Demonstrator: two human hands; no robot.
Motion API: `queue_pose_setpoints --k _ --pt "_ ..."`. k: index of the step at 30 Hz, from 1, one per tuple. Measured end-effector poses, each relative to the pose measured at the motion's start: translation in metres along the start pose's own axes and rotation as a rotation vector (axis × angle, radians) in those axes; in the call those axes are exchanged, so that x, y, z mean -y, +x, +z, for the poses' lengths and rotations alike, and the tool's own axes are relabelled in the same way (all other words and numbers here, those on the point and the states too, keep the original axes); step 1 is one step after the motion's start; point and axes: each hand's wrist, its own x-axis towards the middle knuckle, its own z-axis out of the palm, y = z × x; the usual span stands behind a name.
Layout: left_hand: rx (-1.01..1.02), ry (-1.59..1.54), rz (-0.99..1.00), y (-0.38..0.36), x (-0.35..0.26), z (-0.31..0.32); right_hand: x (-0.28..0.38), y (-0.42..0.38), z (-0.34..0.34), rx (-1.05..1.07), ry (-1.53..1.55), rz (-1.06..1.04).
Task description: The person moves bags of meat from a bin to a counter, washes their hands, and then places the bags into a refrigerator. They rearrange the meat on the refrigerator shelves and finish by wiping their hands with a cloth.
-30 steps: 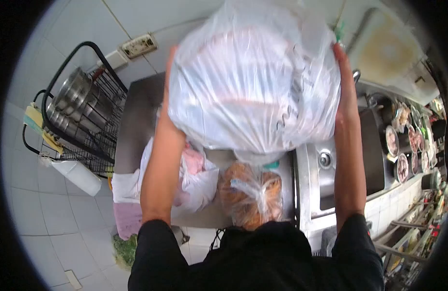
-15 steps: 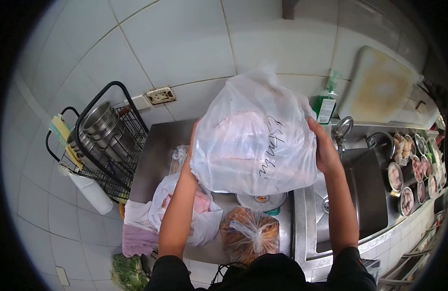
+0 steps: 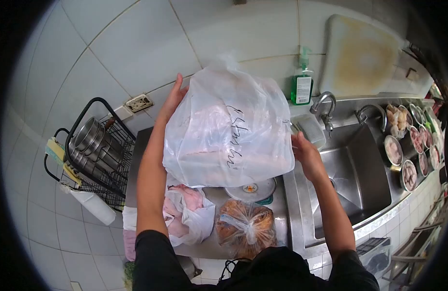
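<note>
Two hands are holding a big plastic bag (image 3: 229, 131) up over the scale (image 3: 252, 189) on the worktop (image 3: 219, 242).

Head view: the left hand (image 3: 174, 98) is lying flat against the bag's upper left side, fingers spread and pointing up, its grip loose and pressing rather than clenched. The right hand (image 3: 305, 154) is bracing the bag's lower right edge; I cannot tell whether its fingers are pinching the plastic. The bag, with dark handwriting on its front and pale contents inside, is sitting between the two hands, its bottom just above the scale. Below it a small bag of pink meat (image 3: 185, 213) and a tied bag of brown food (image 3: 246, 228) are lying side by side. A rack of metal pots (image 3: 95, 145) is standing to the left, a sink (image 3: 355, 174) to the right, a soap bottle (image 3: 302, 82) behind.
</note>
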Motion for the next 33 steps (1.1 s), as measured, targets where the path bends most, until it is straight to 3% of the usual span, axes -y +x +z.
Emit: queue_pose_setpoints --k 4,9,14,17,20,26,33 --pt "-0.027 0.263 0.129 0.020 -0.005 0.001 0.022 0.054 0.032 0.166 0.245 -0.102" --pt "-0.063 0.308 0.217 0.031 0.001 0.003 0.072 0.087 0.057 0.274 0.382 -0.104" --pt "-0.072 0.248 0.240 0.035 0.010 -0.004 0.077 0.057 0.073 0.083 0.231 -0.080" --pt "-0.077 0.191 0.228 0.034 0.018 -0.006 0.065 0.069 0.068 0.097 0.285 -0.079" --pt "-0.093 0.109 0.224 0.028 0.027 -0.009 0.060 0.099 0.062 0.250 0.374 -0.140" --pt "-0.126 -0.043 0.248 0.016 0.049 -0.015 0.068 0.167 0.065 0.455 0.573 -0.042" --pt "-0.182 -0.168 0.272 0.003 0.068 -0.018 0.070 0.191 0.068 0.349 0.391 -0.097"
